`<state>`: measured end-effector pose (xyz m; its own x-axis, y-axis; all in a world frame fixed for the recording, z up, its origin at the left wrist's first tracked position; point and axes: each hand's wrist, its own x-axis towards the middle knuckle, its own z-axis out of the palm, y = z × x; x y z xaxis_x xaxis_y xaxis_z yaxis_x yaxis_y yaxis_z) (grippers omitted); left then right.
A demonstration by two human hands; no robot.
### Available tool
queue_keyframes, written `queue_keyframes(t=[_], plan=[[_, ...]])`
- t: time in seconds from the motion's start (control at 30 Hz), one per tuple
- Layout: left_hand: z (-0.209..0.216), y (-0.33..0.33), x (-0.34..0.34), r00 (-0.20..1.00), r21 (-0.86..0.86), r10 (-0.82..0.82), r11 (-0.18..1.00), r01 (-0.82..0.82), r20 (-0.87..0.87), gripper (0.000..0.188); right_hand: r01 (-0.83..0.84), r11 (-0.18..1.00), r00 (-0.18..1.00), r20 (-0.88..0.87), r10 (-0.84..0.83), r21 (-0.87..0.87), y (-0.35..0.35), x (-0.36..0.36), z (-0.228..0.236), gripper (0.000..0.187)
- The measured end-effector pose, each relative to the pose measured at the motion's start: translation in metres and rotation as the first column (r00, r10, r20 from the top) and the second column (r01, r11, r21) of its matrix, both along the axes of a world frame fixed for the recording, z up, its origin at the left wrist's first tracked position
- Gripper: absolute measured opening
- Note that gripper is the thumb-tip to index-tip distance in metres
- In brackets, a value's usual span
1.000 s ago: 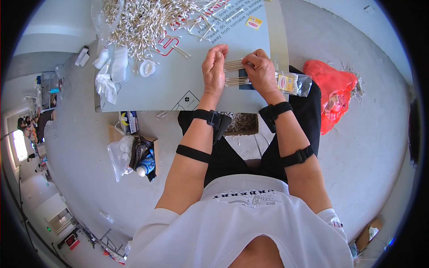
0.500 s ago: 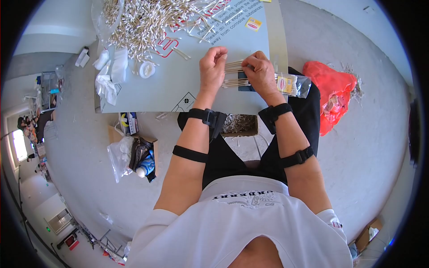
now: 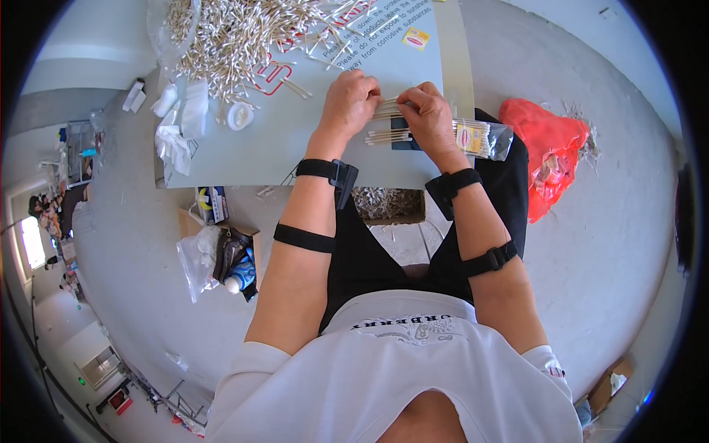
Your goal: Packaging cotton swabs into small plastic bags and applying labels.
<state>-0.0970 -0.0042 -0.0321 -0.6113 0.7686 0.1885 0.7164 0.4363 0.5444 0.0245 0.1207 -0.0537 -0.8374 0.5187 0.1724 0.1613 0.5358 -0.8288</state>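
Note:
Cotton swabs (image 3: 385,112) lie in a small row between my two hands, near the table's front edge. My left hand (image 3: 352,103) has its thumb and fingers closed together at the left ends of this row. Curled over the right part of the row, my right hand (image 3: 430,122) pinches with thumb and index finger; its palm side is hidden. Just below is a second row of swabs (image 3: 385,137), lying across a dark blue piece (image 3: 403,143). Beside my right wrist a clear plastic bag (image 3: 501,140) holds more swabs and a yellow label card (image 3: 468,138).
A large heap of loose swabs (image 3: 229,44) covers the table's (image 3: 295,151) far left. A round white container (image 3: 240,116) and white plastic wrapping (image 3: 174,146) lie nearer. Another yellow card (image 3: 416,39) is far right. On the floor are a red bag (image 3: 543,159) and an open box (image 3: 256,258).
My left hand has moved right and slightly away from me, to the swab ends. My right hand stays nearly in place over the row.

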Motion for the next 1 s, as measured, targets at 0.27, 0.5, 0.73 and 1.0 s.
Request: queue_keyframes(t=[0.27, 0.5, 0.73, 1.0], plan=[[-0.002, 0.002, -0.002, 0.999, 0.036, -0.009, 0.999, 0.011, -0.047, 0.007, -0.004, 0.999, 1.000, 0.013, 0.004, 0.044, 0.000, -0.001, -0.001, 0.004], [-0.008, 0.003, -0.006, 0.997, 0.049, 0.078, 0.996, -0.078, 0.004, 0.007, 0.019, 0.995, 1.000, -0.018, -0.021, -0.095, 0.000, 0.001, 0.000, 0.005], [-0.011, 0.002, -0.006, 0.994, 0.066, 0.106, 0.992, -0.106, 0.012, 0.008, -0.049, 0.993, 0.997, -0.067, 0.042, -0.110, 0.003, 0.005, 0.001, 0.005], [-0.011, 0.001, -0.006, 0.994, 0.072, 0.108, 0.992, -0.107, -0.006, 0.009, -0.064, 0.989, 0.998, -0.031, 0.060, -0.130, 0.003, 0.005, 0.002, 0.009]])
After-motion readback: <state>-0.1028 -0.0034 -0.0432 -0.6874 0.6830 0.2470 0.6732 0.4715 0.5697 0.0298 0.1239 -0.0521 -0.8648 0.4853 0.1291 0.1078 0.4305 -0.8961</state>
